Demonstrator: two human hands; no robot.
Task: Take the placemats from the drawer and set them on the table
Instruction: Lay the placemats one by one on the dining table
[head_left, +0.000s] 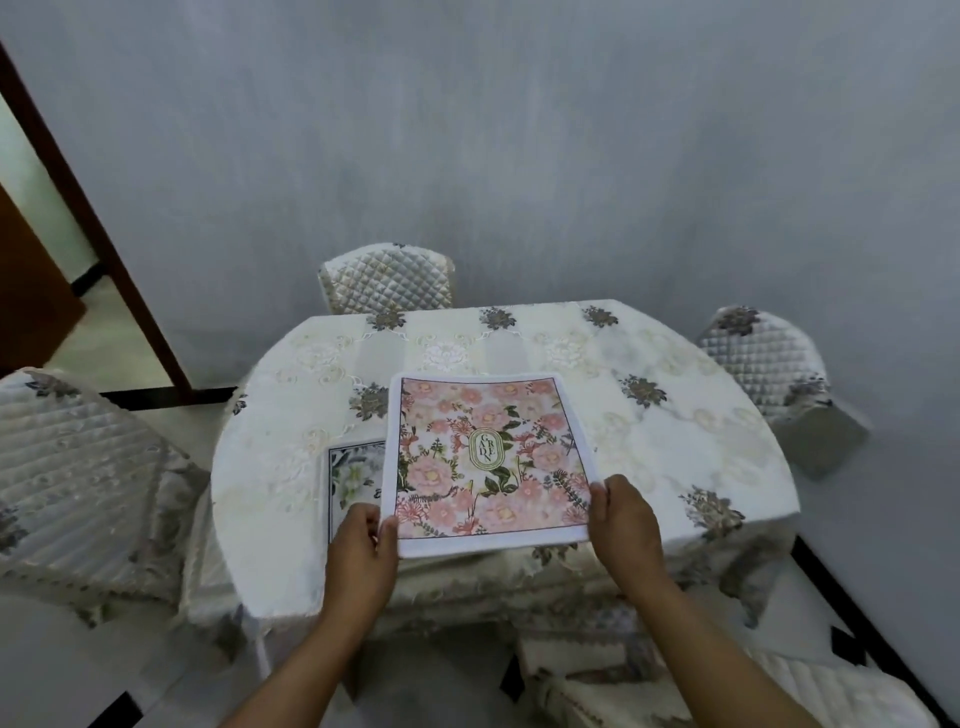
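A pink floral placemat (483, 457) with a white border and a green oval label is held over the near side of the table (649, 405). My left hand (363, 545) grips its near left corner and my right hand (623, 519) grips its near right corner. A second placemat (353, 473), white and green with a dark border, lies on the cloth beneath it, partly hidden by the pink one and by my left hand. No drawer is in view.
The table wears a cream embroidered cloth with dark flower motifs. Quilted covered chairs stand at the far side (389, 278), the right (769, 364), the left (78, 478) and the near right (675, 686). A grey wall is behind; a brown door frame (93, 234) at left.
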